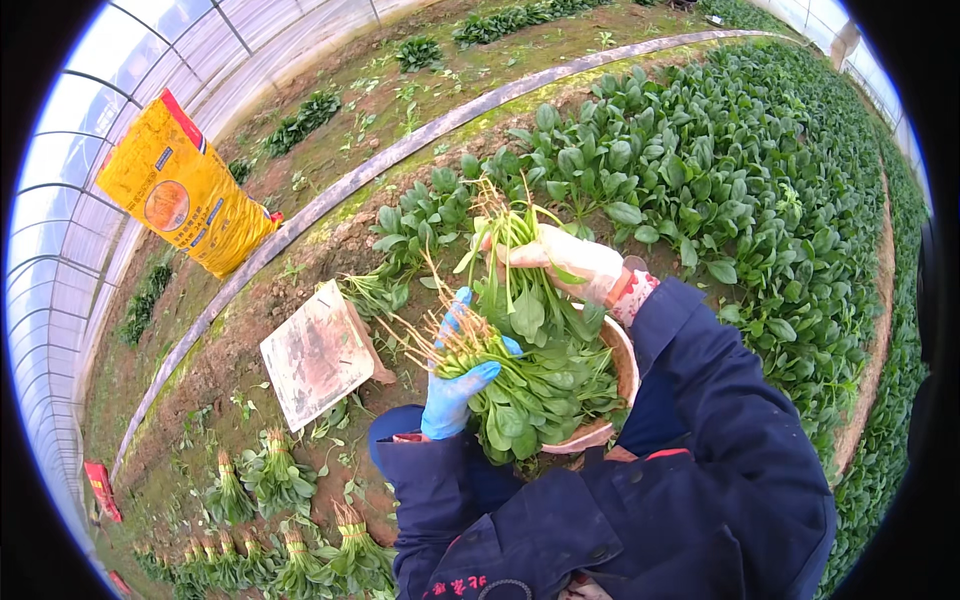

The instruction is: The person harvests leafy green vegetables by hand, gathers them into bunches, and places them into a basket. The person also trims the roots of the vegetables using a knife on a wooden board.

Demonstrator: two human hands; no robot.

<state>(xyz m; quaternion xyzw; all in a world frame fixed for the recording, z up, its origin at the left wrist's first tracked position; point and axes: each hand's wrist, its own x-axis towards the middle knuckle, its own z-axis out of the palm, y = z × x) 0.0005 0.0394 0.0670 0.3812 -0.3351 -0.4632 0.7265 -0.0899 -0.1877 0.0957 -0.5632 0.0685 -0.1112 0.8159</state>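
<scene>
My left hand (454,394), in a blue glove, grips a thick bunch of spinach (525,397) by the stems, its pale roots pointing up and to the left. In a whitish glove, my right hand (574,259) holds a smaller clump of spinach (517,247), roots upward and leaves hanging down. Both bunches are over a round tub (622,356) between my knees. Leaves hide most of the tub, so I cannot tell how much lies inside it.
A low stool (322,360) stands on the soil to the left. Several tied spinach bunches (277,480) are set out at lower left. Growing spinach (697,165) fills the right side. Beyond a long flat hose (420,139) stands a yellow sack (187,195) bearing writing.
</scene>
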